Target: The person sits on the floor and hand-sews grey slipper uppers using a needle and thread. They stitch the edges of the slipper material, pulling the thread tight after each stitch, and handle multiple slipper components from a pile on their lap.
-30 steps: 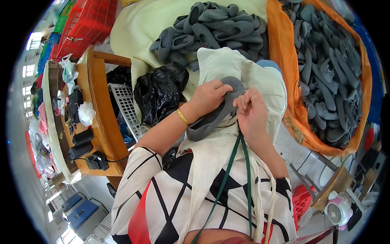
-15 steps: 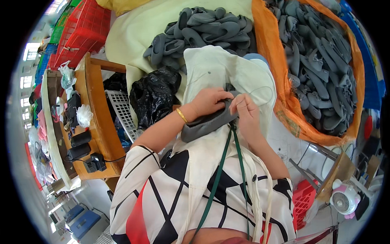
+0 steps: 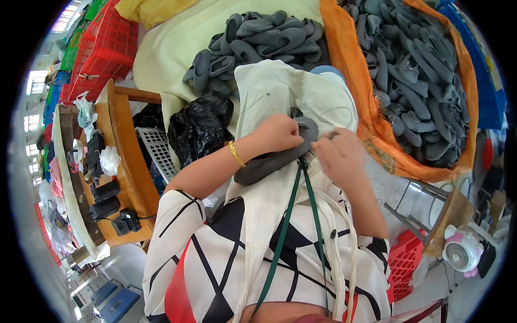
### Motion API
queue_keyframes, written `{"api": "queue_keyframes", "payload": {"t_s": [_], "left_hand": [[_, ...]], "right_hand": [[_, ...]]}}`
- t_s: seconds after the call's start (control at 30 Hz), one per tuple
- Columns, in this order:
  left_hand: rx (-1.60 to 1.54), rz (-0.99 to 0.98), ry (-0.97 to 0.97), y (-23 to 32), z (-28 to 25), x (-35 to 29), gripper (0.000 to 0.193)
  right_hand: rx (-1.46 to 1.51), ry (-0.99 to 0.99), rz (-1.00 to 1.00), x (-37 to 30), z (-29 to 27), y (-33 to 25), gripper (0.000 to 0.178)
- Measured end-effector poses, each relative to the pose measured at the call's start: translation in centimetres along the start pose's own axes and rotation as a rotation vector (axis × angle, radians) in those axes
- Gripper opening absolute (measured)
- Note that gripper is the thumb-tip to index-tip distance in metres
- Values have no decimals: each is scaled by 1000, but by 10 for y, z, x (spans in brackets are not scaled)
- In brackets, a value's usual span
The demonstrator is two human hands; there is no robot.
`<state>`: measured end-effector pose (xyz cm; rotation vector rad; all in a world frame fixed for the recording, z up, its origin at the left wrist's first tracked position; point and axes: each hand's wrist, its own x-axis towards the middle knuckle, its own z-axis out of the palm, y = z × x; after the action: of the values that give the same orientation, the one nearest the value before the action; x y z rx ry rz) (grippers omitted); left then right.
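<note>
A grey slip-on shoe (image 3: 266, 166) lies across my lap on the cream apron (image 3: 272, 86). My left hand (image 3: 276, 133) is closed on the shoe's upper edge near its far end, with the thumb and finger pinching the rim. Just right of that end is my right hand (image 3: 342, 156), its fingers bent together in a pinch; anything held in them is too small to make out. A thin line like thread curves over the apron beyond my hands. Two dark green cords (image 3: 291, 215) hang down over the apron front.
A heap of grey shoes (image 3: 258, 40) lies on pale cloth ahead. At right stands an orange sack (image 3: 371, 134) full of similar shoes. A wooden table (image 3: 129, 177), black plastic bag (image 3: 196, 126) and red crate (image 3: 105, 48) are at left; a small fan (image 3: 460, 253) is at lower right.
My right hand has moved a little right and down, turning its back upward. The left hand still holds the shoe. The whole view has shifted slightly.
</note>
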<state>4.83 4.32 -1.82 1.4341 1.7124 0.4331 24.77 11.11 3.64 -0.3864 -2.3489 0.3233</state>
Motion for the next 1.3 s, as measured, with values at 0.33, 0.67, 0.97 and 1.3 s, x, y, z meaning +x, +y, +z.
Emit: {"api": "queue_keyframes", "payload": {"t_s": [0.33,0.67,0.97,1.3], "left_hand": [[-255,-23,84,-16,-4,-18,19],[-203,-12,170,-14,-5,-22,17],[-284,-76,93,-19,-10,-20,16],[-710,-172,-56,-51,-1,-3,11]], "right_hand": [[141,-238,948,-65,-165,56,15],[425,-337,594,-28,18,22,6],[235,-401,380,-4,67,28,3],[528,-301,478,-14,87,32,7]]}}
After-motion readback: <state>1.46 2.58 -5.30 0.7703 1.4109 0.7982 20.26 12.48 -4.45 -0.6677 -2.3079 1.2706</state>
